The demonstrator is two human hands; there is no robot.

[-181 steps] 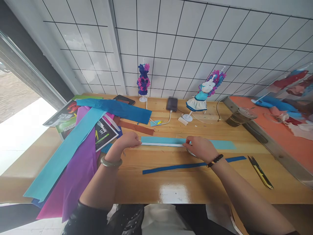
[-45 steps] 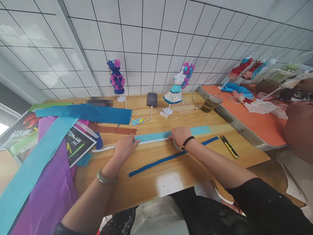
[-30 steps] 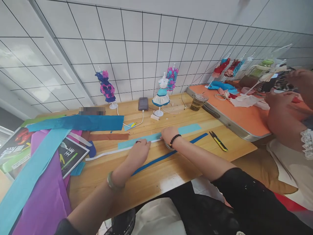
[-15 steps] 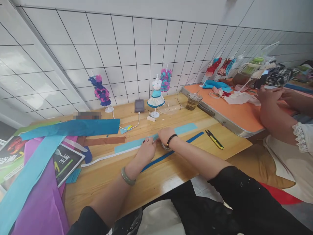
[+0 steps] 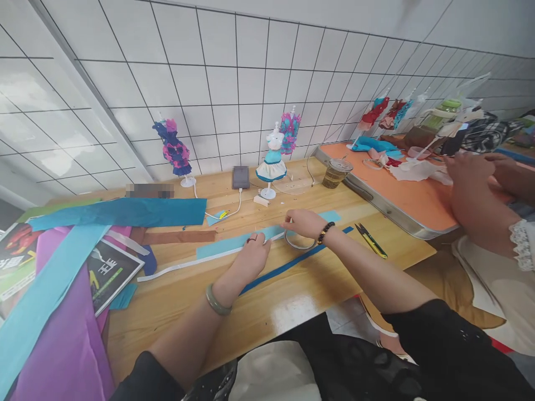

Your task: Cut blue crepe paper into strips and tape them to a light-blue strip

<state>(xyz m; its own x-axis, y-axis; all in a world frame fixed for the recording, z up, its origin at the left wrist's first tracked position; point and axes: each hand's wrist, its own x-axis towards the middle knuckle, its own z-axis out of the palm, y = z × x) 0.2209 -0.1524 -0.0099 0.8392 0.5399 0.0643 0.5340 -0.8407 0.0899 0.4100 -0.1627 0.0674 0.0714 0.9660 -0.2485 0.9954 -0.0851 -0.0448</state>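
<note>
far left: black leaflet (image 5: 115,273) bore white characters and yellow lettering, partly covered, not fully legible. left to centre: white tape strip (image 5: 175,268) lay along near edge of light-blue strip (image 5: 221,247), long axis left to right, rising slightly; left end extended past strip onto table (image 5: 167,312). centre: left hand (image 5: 251,259) rested on tape; finger closure could not be told. right of centre: right hand (image 5: 305,224) clamped on tape roll (image 5: 298,247), shifted right since half second earlier, gap opened between hands.
</note>
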